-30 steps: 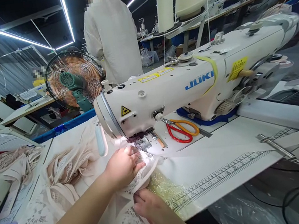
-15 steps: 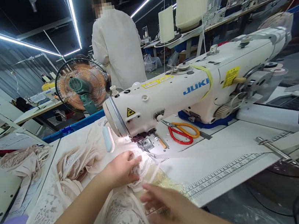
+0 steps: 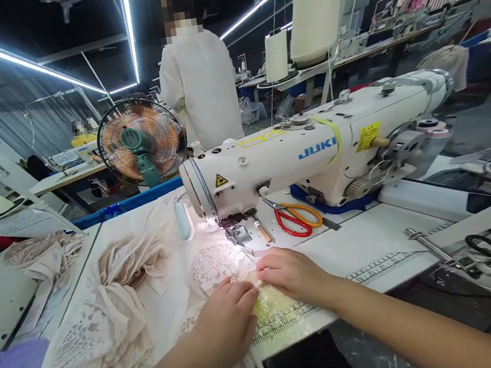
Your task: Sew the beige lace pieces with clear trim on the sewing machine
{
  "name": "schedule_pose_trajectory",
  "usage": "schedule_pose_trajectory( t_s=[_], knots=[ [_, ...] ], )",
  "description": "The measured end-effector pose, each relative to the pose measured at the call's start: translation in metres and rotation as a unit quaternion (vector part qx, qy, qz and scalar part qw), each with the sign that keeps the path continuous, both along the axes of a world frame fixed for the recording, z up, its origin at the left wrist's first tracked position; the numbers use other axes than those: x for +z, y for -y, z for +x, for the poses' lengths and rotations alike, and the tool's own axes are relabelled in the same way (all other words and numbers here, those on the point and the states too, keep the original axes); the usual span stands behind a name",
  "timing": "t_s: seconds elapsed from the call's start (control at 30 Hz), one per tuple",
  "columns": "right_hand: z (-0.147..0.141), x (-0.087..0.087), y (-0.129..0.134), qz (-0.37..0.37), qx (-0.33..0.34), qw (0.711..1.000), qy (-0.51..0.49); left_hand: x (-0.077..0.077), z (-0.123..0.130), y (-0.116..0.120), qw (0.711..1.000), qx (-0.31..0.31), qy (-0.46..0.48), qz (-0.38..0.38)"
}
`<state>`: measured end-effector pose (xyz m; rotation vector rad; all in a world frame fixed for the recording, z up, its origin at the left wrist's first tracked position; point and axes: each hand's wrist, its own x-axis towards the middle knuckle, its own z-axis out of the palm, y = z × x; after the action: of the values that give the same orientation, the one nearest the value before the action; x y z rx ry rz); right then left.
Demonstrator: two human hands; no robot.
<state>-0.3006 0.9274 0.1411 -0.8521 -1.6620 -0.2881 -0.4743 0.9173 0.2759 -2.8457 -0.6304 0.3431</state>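
Note:
A pale lace garment piece [image 3: 213, 264] lies on the table with its far part by the needle area of a white sewing machine [image 3: 270, 162]. My left hand [image 3: 231, 311] is closed on its near edge, fingers bent over the fabric. Just to the right, my right hand [image 3: 285, 273] pinches the same fabric at its right edge, close to the presser foot. The fingertips of both hands are nearly together. More lace hangs toward my lap, partly hidden under my left forearm.
Red-and-orange-handled scissors [image 3: 298, 218] lie on the machine bed. A heap of beige lace pieces [image 3: 120, 305] spreads at the left. Printed ruler markings [image 3: 287, 321] run along the table's front edge. Behind the table are a fan [image 3: 141, 141] and a standing person [image 3: 202, 86].
My left hand has drawn back toward me. My right hand has moved up to the fabric and closed on it. The lace now lies flatter before the needle area.

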Motion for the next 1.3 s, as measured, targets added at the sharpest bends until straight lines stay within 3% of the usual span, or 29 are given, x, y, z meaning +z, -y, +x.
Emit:
schedule_pose_trajectory(
  t_s=[0.1, 0.17, 0.67, 1.03, 1.3],
  knots=[
    [-0.002, -0.004, 0.003, 0.0, 0.03, 0.999, -0.011, -0.006, -0.005, -0.009, 0.993, -0.064, -0.007, 0.094],
    [-0.002, -0.005, 0.004, -0.008, 0.047, 0.999, -0.015, -0.008, -0.006, -0.015, 0.989, -0.087, -0.022, 0.118],
    [-0.002, -0.003, 0.006, -0.036, 0.037, 0.998, 0.03, 0.013, 0.003, -0.061, 0.983, -0.181, 0.014, 0.027],
    [-0.004, -0.007, 0.004, -0.083, 0.001, 0.995, 0.049, 0.016, 0.008, -0.077, 0.986, -0.162, -0.017, 0.033],
    [-0.004, -0.006, 0.003, -0.073, 0.001, 0.997, 0.039, 0.019, 0.011, -0.088, 0.983, -0.18, 0.014, 0.034]
  ],
)
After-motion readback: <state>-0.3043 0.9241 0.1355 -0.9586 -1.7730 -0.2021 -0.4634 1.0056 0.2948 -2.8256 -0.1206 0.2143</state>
